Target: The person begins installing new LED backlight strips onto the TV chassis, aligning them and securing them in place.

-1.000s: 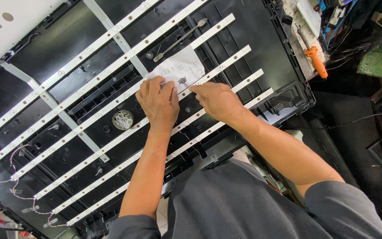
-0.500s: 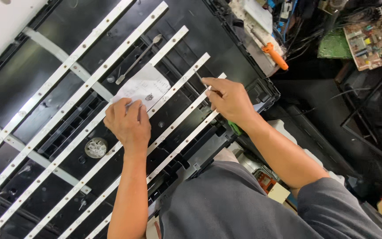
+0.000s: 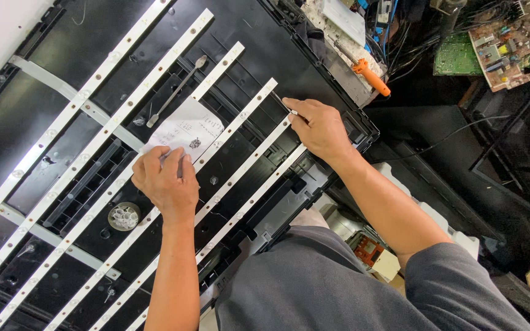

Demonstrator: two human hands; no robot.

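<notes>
left hand (image 3: pixel 165 184) pinches a paper sheet (image 3: pixel 185 130) inside the black panel tray (image 3: pixel 265 43); right hand (image 3: pixel 319 127) grips a thin tool (image 3: pixel 284 105).

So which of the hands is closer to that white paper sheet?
Left. The left hand rests on the white paper sheet's lower edge; the right hand is off to its side, on a light strip.

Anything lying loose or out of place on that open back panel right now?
Yes: a white paper slip lies askew across the LED strips, pinned by the left hand. A thin metal tool rests loose across the panel beside it. The right hand holds something small at a strip's end.
</notes>
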